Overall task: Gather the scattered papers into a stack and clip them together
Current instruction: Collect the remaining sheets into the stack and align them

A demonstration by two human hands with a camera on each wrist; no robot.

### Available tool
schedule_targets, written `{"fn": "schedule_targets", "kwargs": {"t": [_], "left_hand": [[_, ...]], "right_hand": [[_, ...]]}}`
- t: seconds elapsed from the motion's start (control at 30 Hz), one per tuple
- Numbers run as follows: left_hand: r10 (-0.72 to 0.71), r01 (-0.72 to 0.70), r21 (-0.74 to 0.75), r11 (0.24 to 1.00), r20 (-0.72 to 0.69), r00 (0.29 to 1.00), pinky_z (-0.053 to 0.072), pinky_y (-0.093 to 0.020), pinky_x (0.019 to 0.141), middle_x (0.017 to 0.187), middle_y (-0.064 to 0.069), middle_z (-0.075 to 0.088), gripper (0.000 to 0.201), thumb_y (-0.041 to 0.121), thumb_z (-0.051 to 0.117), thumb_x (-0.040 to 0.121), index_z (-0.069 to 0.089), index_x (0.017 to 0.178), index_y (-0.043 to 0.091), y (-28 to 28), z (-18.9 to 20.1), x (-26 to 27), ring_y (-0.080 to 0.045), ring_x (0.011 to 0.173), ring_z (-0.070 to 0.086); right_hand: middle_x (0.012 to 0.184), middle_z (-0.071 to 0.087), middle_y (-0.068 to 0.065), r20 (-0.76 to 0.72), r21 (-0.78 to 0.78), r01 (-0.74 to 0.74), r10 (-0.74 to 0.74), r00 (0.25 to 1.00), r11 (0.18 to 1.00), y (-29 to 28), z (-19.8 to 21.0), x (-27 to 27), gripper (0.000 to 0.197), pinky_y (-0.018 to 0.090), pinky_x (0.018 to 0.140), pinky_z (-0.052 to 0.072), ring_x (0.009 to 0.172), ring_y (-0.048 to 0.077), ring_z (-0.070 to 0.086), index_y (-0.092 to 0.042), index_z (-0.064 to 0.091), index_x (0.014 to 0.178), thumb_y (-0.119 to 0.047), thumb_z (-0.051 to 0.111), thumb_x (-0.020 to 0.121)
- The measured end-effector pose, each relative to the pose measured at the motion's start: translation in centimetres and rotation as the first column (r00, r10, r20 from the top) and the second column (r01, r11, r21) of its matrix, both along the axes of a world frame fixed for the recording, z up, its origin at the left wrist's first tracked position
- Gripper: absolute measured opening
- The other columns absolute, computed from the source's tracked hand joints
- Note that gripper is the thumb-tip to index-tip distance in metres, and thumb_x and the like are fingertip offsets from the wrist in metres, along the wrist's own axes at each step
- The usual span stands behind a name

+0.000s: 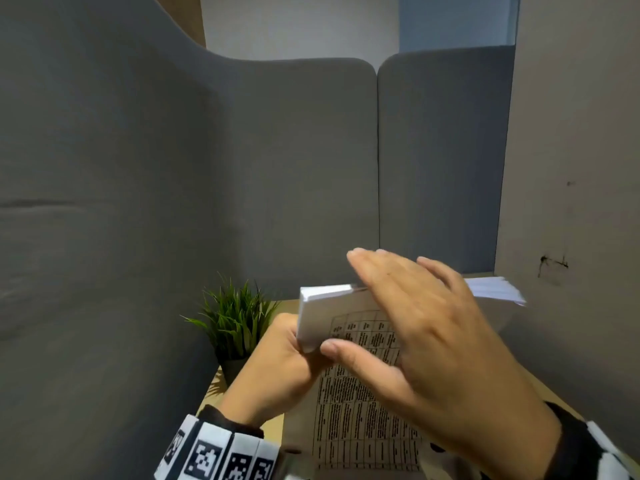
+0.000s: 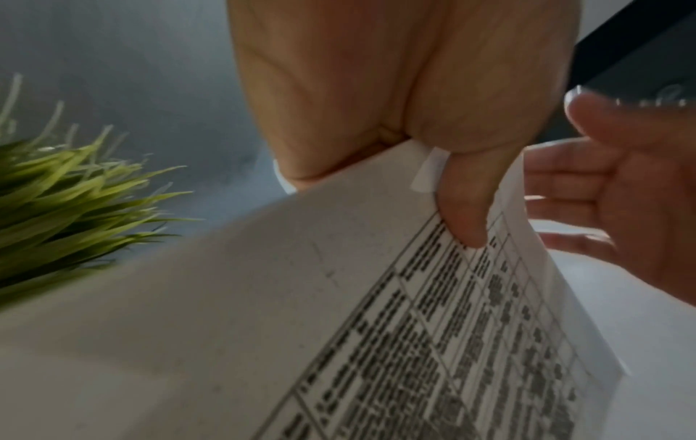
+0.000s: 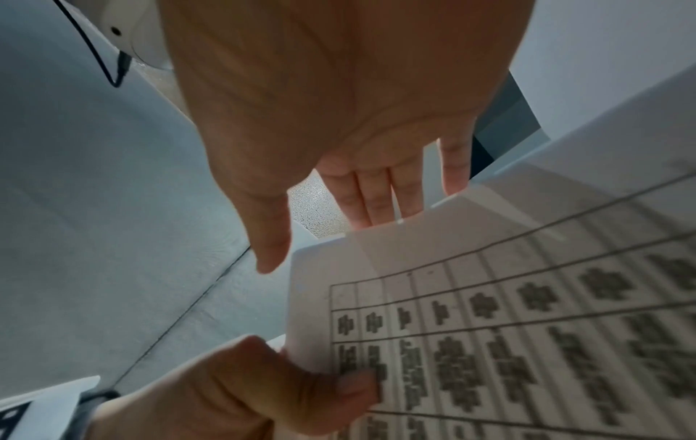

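Observation:
A stack of papers (image 1: 346, 403) with a printed table on its top sheet is held tilted up above the desk. My left hand (image 1: 277, 368) pinches its left edge; the thumb (image 2: 467, 214) lies on the printed sheet (image 2: 301, 327). My right hand (image 1: 415, 323) hovers flat over the stack's upper edge with straight fingers. From the right wrist, the right hand (image 3: 339, 119) has its fingertips behind the top edge of the papers (image 3: 489, 327), its thumb apart from them, and the left hand (image 3: 244, 387) grips below.
A small potted green plant (image 1: 235, 323) stands on the wooden desk (image 1: 273, 427) just left of my left hand. Grey partition panels (image 1: 277, 168) enclose the desk at left and back. Fanned white sheet edges (image 1: 495, 289) show beyond my right hand; whether they belong to the held stack is unclear.

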State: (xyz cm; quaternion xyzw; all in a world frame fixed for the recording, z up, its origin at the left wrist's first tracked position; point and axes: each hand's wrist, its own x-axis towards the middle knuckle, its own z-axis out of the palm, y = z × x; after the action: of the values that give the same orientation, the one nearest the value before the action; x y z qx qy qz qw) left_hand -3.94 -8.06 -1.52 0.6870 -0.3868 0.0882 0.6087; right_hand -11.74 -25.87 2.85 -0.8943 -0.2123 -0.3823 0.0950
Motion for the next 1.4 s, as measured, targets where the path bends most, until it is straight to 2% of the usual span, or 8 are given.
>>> {"fn": "schedule_targets", "kwargs": {"t": [0.3, 0.43, 0.6, 0.7, 0.83, 1.0, 1.1, 1.4], "left_hand": [[0.059, -0.059, -0.02, 0.998, 0.032, 0.998, 0.053, -0.05, 0.071, 0.083, -0.02, 0.065, 0.009, 0.006, 0.066, 0.085, 0.07, 0.091, 0.0, 0.0, -0.2, 0.3, -0.027, 0.08, 0.061], [0.231, -0.228, -0.066, 0.971, 0.041, 0.972, 0.057, -0.042, 0.067, 0.087, -0.013, 0.073, 0.015, 0.022, 0.07, 0.08, 0.074, 0.089, 0.011, 0.9, 0.1, 0.5, -0.027, 0.082, 0.07], [0.217, -0.221, -0.217, 0.951, -0.042, 0.975, 0.06, -0.046, 0.079, 0.098, -0.011, 0.076, 0.02, 0.01, 0.074, 0.078, 0.076, 0.095, 0.02, 1.7, 1.1, -0.4, -0.028, 0.093, 0.072], [0.133, -0.15, -0.229, 0.962, -0.089, 0.987, 0.06, -0.044, 0.077, 0.099, -0.012, 0.076, 0.028, 0.008, 0.072, 0.072, 0.077, 0.093, 0.024, 2.3, 1.7, -0.9, -0.03, 0.092, 0.073], [0.09, -0.101, -0.08, 0.992, -0.139, 0.986, 0.06, -0.04, 0.078, 0.097, -0.01, 0.075, 0.035, 0.026, 0.08, 0.06, 0.075, 0.093, 0.032, 2.5, 1.6, -1.1, -0.024, 0.091, 0.072], [0.012, -0.068, -0.219, 0.973, -0.248, 0.969, 0.059, -0.035, 0.067, 0.093, -0.013, 0.074, 0.048, 0.038, 0.092, 0.051, 0.074, 0.093, 0.024, 3.1, 1.6, -1.2, -0.027, 0.085, 0.072], [0.069, -0.136, -0.266, 0.954, -0.248, 0.966, 0.059, -0.034, 0.064, 0.089, -0.014, 0.073, 0.012, 0.021, 0.074, 0.08, 0.073, 0.091, 0.016, 2.8, 2.2, -1.6, -0.027, 0.081, 0.071], [0.028, -0.078, -0.253, 0.964, -0.197, 0.98, 0.059, -0.034, 0.064, 0.089, -0.015, 0.074, 0.021, 0.019, 0.075, 0.073, 0.075, 0.093, 0.013, 3.1, 2.5, -1.7, -0.029, 0.079, 0.071]], "right_hand": [[0.155, 0.038, -0.016, -0.029, -0.068, -0.131, 0.129, 0.991, 0.989, 0.2, -0.4, 0.2, 0.075, 0.04, 0.117, 0.031, 0.144, 0.002, 0.031, -0.031, 0.033, 0.152, -0.074, 0.037, 0.09], [0.151, 0.037, -0.023, 0.149, 0.269, -0.228, 0.193, 0.97, 0.936, -1.9, 0.4, 1.5, 0.08, 0.034, 0.113, 0.031, 0.139, -0.007, 0.03, -0.037, 0.031, 0.15, -0.07, 0.056, 0.082], [0.126, 0.062, -0.016, 0.028, 0.803, -0.272, 0.422, 0.906, 0.53, -6.2, 0.4, 4.2, 0.092, 0.023, 0.09, 0.051, 0.116, 0.001, 0.059, -0.045, 0.044, 0.138, -0.064, 0.083, 0.057], [0.111, 0.074, 0.004, -0.098, 0.9, -0.26, 0.745, 0.66, 0.349, -7.5, -0.9, 5.5, 0.068, 0.032, 0.082, 0.06, 0.106, 0.023, 0.07, -0.034, 0.072, 0.108, -0.059, 0.09, 0.047], [0.104, 0.073, 0.019, -0.019, 0.958, -0.223, 0.815, 0.579, 0.18, -7.0, -2.3, 6.6, 0.079, 0.039, 0.081, 0.06, 0.103, 0.036, 0.07, -0.013, 0.071, 0.108, -0.037, 0.1, 0.038], [0.1, 0.075, 0.013, -0.07, 0.954, -0.209, 0.837, 0.543, 0.216, -6.5, -2.3, 6.5, 0.061, 0.034, 0.078, 0.06, 0.098, 0.029, 0.072, -0.024, 0.073, 0.1, -0.035, 0.097, 0.045], [0.096, 0.076, 0.013, -0.047, 0.951, -0.229, 0.827, 0.56, 0.209, -5.7, -1.6, 5.8, 0.027, 0.034, 0.076, 0.06, 0.094, 0.028, 0.073, -0.026, 0.076, 0.092, -0.016, 0.08, 0.067], [0.099, 0.075, 0.017, -0.036, 0.918, -0.313, 0.839, 0.543, 0.243, -6.4, -0.9, 5.1, 0.042, 0.039, 0.079, 0.061, 0.094, 0.033, 0.073, -0.02, 0.076, 0.099, -0.029, 0.089, 0.06]]}}
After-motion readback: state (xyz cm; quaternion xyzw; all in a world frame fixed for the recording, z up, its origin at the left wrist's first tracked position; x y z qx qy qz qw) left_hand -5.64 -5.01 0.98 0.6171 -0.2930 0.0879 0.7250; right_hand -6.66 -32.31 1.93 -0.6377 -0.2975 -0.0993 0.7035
